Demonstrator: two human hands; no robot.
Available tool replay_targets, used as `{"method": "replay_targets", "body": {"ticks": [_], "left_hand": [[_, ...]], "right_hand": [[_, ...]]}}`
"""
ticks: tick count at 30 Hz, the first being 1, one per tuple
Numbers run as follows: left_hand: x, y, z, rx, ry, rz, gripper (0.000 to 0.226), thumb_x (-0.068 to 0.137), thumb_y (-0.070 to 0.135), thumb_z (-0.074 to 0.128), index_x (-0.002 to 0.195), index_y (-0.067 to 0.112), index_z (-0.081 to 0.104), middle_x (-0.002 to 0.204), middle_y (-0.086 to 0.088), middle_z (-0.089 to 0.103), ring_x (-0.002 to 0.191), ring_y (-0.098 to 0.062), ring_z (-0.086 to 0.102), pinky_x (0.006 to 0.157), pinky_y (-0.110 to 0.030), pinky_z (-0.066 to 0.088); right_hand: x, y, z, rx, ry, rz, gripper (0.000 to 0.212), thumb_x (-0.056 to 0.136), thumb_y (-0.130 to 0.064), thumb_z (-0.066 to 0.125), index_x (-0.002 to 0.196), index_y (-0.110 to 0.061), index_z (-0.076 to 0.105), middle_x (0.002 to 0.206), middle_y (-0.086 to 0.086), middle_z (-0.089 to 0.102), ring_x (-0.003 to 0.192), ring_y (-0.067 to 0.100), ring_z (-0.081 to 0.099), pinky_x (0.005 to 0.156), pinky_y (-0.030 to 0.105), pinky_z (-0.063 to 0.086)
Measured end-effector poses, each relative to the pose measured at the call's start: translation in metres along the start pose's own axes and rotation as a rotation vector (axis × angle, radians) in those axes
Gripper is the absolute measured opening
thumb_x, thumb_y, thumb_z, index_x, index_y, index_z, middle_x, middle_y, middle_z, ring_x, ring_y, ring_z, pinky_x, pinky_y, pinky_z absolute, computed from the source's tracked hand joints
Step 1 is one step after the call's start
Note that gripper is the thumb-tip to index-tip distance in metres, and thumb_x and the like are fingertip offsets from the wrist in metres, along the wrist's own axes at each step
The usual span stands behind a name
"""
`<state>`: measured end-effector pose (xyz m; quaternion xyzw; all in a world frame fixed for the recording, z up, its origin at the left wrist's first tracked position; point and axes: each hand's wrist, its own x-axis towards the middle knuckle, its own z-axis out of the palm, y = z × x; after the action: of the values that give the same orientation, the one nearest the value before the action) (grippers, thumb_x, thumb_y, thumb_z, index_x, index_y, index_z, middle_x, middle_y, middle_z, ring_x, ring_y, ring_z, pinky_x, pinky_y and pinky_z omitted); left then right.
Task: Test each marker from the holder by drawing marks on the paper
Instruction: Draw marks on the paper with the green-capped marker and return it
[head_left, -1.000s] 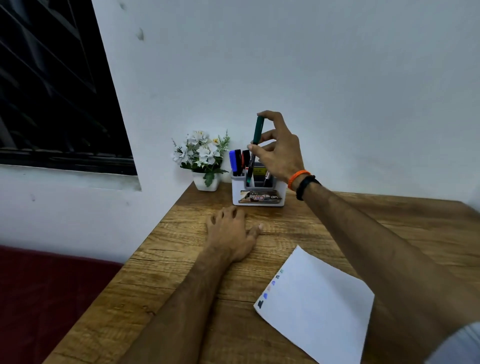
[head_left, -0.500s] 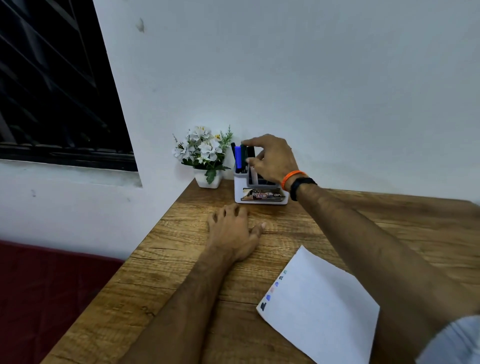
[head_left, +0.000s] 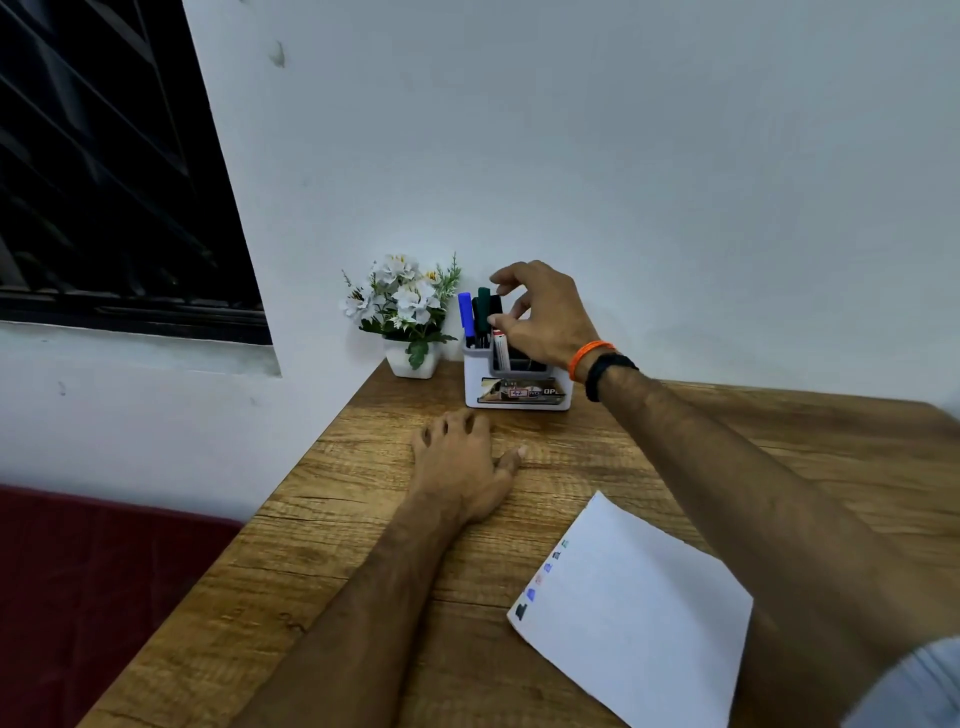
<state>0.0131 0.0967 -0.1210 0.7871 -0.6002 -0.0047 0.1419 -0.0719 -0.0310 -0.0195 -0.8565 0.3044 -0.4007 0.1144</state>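
Observation:
A white marker holder (head_left: 472, 387) stands at the back of the wooden table (head_left: 363, 545), against the wall. A blue marker (head_left: 465, 316), a green marker (head_left: 483, 307) and a black marker (head_left: 496, 305) stand upright in it, with a red-and-white one (head_left: 502, 349) lower down. My right hand (head_left: 550, 319) hovers over the holder's right side, fingers apart, thumb close to the black marker, holding nothing. My left hand (head_left: 464, 470) rests palm down on the table in front of the holder. The white paper (head_left: 639, 618) lies at the front right, with several small coloured marks (head_left: 540, 578) along its left edge.
A small white pot of white flowers (head_left: 408, 314) stands just left of the holder. The table's left edge runs diagonally, with a dark red seat (head_left: 88, 582) below it. A dark window (head_left: 104, 166) is on the left wall.
My right hand lowered the green marker into the holder, let it go, and now spreads its fingers above the markers. My left hand has stayed put.

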Motion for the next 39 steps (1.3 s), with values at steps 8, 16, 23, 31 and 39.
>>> {"method": "replay_targets", "body": {"ticks": [8,16,23,31,39], "left_hand": [[0.001,-0.001,0.002,-0.006,0.009,-0.002,0.065,0.091,0.064,0.032,0.138,0.019,0.041,0.152,-0.01,0.033,0.14,-0.028,0.027,0.115,-0.053,0.015],[0.001,-0.001,0.002,0.006,0.0,-0.007,0.066,0.092,0.064,0.03,0.139,0.019,0.041,0.152,-0.011,0.032,0.14,-0.029,0.026,0.115,-0.055,0.015],[0.001,-0.001,0.002,0.0,0.012,-0.001,0.066,0.092,0.064,0.031,0.14,0.019,0.04,0.152,-0.01,0.032,0.14,-0.029,0.026,0.115,-0.055,0.014],[0.002,-0.001,0.002,0.004,0.003,-0.006,0.067,0.091,0.066,0.03,0.139,0.019,0.041,0.152,-0.009,0.032,0.14,-0.028,0.026,0.115,-0.054,0.016],[0.0,0.001,-0.001,-0.007,-0.012,-0.008,0.066,0.092,0.065,0.032,0.14,0.02,0.04,0.153,-0.009,0.031,0.14,-0.028,0.026,0.115,-0.056,0.015]], "right_hand": [[0.001,-0.007,0.024,-0.014,-0.046,0.157,0.037,0.076,-0.031,0.081,0.102,-0.012,0.063,0.087,0.003,0.073,0.084,0.018,0.068,0.081,0.031,0.056],[0.014,-0.014,0.037,-0.125,-0.066,0.203,0.031,0.074,-0.037,0.082,0.086,-0.012,0.068,0.088,0.007,0.072,0.085,0.024,0.067,0.083,0.037,0.056],[0.024,-0.012,0.031,-0.044,-0.046,0.264,0.04,0.065,-0.042,0.089,0.094,-0.017,0.076,0.088,0.002,0.077,0.085,0.018,0.071,0.083,0.036,0.057],[0.011,-0.008,0.032,0.035,0.005,0.22,0.077,0.062,-0.032,0.092,0.13,-0.012,0.061,0.111,0.005,0.075,0.11,0.019,0.066,0.101,0.035,0.049],[-0.012,0.002,0.015,0.144,0.245,0.154,0.036,0.082,-0.016,0.075,0.117,-0.016,0.068,0.097,-0.005,0.077,0.09,0.014,0.071,0.093,0.037,0.055]]}}
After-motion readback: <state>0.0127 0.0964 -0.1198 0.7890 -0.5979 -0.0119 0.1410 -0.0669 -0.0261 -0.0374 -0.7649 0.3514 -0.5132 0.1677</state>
